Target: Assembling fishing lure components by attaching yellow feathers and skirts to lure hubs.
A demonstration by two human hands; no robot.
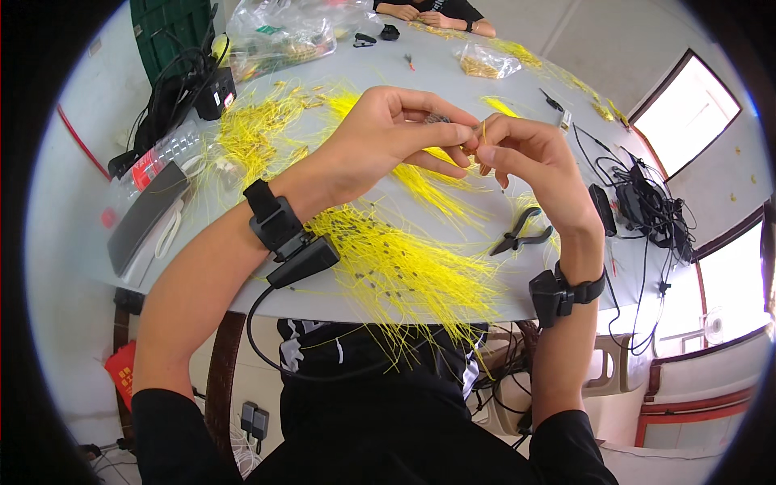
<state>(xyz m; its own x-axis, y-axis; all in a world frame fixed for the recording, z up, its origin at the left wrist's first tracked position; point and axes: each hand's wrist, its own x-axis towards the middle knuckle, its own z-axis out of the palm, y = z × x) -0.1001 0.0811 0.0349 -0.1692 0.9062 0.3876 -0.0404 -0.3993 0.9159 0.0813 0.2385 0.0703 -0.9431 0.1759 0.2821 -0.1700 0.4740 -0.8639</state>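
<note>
Above the middle of the table my two hands meet at the fingertips. My left hand (388, 133) is closed in a pinch, with a cluster of small dark grey pieces (439, 118) showing between its fingers. My right hand (533, 158) pinches a thin yellow strand (484, 129) right beside the left fingertips; the fingers hide what lies between them. Below my hands a big spread of yellow strands dotted with small grey pieces (396, 263) reaches over the table's near edge. Another yellow bundle (428, 190) lies under the left fingers. Dark-handled pliers (517, 234) rest below my right hand.
More yellow strands (263, 129) lie at the left, near a plastic bottle (166, 153) and a grey device (148, 218). Plastic bags (279, 44) and a small bag (487, 61) stand farther back. Tangled black cables (655, 202) hang at the right. Another person's hands (420, 16) work across the table.
</note>
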